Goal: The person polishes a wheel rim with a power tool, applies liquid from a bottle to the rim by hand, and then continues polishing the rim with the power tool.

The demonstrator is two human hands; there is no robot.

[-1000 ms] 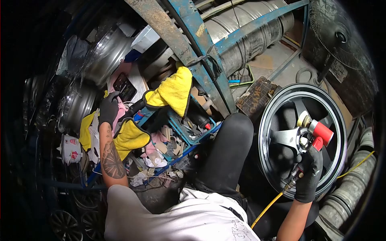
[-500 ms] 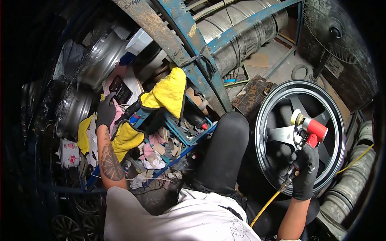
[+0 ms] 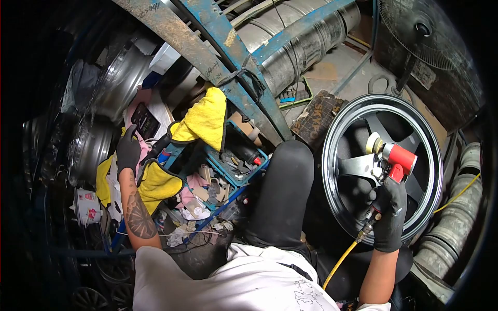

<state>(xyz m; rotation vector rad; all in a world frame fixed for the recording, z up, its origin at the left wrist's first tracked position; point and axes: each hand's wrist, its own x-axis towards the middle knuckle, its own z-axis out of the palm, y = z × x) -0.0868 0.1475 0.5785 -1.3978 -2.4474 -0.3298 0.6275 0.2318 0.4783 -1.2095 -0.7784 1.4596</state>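
My right hand [image 3: 390, 215], in a dark glove, is wrapped round a red polishing tool [image 3: 398, 158] with a round yellowish pad [image 3: 373, 143]. The tool is over the spokes of a wheel rim [image 3: 332, 179] with a shiny lip, beside my knee. A yellow hose [image 3: 340, 265] runs from its handle. On the left, my gloved left hand [image 3: 128, 150] is at the lower edge of a black phone [image 3: 144, 121], near pink cloth. Whether its fingers grip anything is hidden. Yellow cloths [image 3: 207, 119] lie close by.
A blue steel frame [image 3: 249, 67] stands in front. Blue baskets [image 3: 236, 179] hold bottles and scraps. More rims [image 3: 93, 145] are stacked at the left. A fan [image 3: 423, 31] stands at the upper right, above metal cylinders [image 3: 451, 207] along the right side.
The whole view has shifted slightly, with most things now a little further left. My right hand still holds the tool over the rim, and my left hand remains by the phone.
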